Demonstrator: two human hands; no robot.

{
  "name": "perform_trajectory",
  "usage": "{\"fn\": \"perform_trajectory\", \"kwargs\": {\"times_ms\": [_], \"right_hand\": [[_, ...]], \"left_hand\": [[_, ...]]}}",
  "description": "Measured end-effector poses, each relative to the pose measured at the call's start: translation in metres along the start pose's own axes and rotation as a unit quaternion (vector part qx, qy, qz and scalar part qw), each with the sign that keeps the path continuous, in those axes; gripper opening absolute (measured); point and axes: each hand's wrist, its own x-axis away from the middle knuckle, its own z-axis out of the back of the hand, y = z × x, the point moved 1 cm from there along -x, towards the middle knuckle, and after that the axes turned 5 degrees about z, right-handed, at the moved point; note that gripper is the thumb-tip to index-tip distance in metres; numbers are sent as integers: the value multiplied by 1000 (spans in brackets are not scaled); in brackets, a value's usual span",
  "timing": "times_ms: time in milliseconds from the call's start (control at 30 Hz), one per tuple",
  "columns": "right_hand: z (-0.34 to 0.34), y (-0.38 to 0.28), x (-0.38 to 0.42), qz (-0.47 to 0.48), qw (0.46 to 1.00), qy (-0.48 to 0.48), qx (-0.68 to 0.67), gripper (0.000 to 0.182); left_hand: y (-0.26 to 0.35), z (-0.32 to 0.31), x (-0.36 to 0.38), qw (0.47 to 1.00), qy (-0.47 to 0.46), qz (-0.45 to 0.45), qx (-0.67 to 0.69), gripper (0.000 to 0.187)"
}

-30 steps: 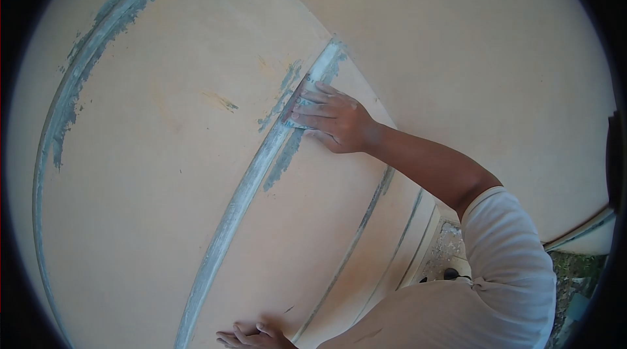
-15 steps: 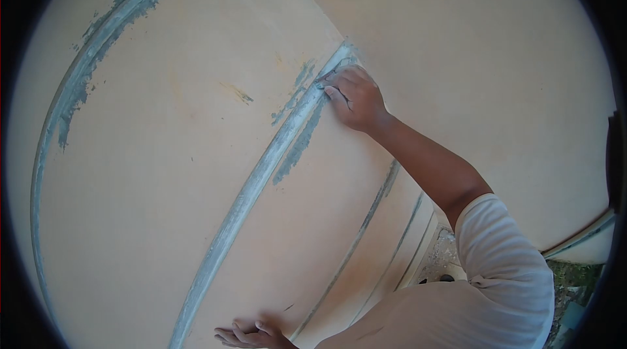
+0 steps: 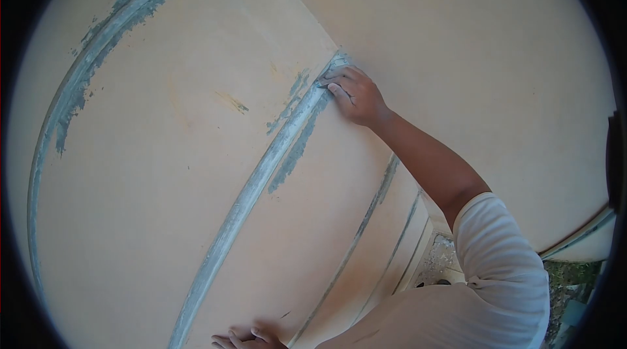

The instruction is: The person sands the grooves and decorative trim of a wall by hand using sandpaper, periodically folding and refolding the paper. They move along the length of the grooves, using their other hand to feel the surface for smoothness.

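- My right hand (image 3: 356, 95) is curled, fingertips pressed on the upper end of the grey ridge (image 3: 261, 179) that runs down the tan curved surface (image 3: 163, 172); whether it grips anything there, I cannot tell.
- Grey smears lie beside that ridge.
- My left hand (image 3: 248, 339) lies flat and released on the surface at the bottom edge, just right of the ridge's lower end.
- My white sleeve (image 3: 503, 264) is at lower right.

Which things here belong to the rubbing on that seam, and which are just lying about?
In the job:
right hand, fingers pressed on the grey seam
left hand, flat on the beige curved panel

Just about:
gravel ground
grass patch
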Motion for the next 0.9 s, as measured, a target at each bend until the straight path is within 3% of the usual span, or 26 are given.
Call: {"fn": "perform_trajectory", "kwargs": {"times_ms": [233, 333, 400, 433, 500, 800, 900], "right_hand": [[-3, -5, 8, -45, 999, 13, 25, 17], [4, -3, 11, 13, 998, -30, 45, 23], [3, 7, 11, -67, 996, -23, -52, 26], [1, 7, 15, -69, 996, -23, -52, 26], [-4, -3, 18, -82, 996, -22, 14, 27], [2, -63, 23, -5, 994, -111, -19, 30], [0, -75, 26, -24, 992, -119, -32, 29]], "left_hand": [[2, -1, 0, 1000, 11, 6, 7, 50], [2, 1, -2, 1000, 0, -15, -24, 49], [16, 5, -6, 1000, -6, 12, 1, 50], [19, 7, -7, 999, -11, 41, 24, 51], [5, 2, -1, 1000, -7, 14, -9, 50], [-3, -4, 0, 999, 8, -22, -36, 52], [-2, -5, 2, 999, 5, -17, -42, 53]]}}
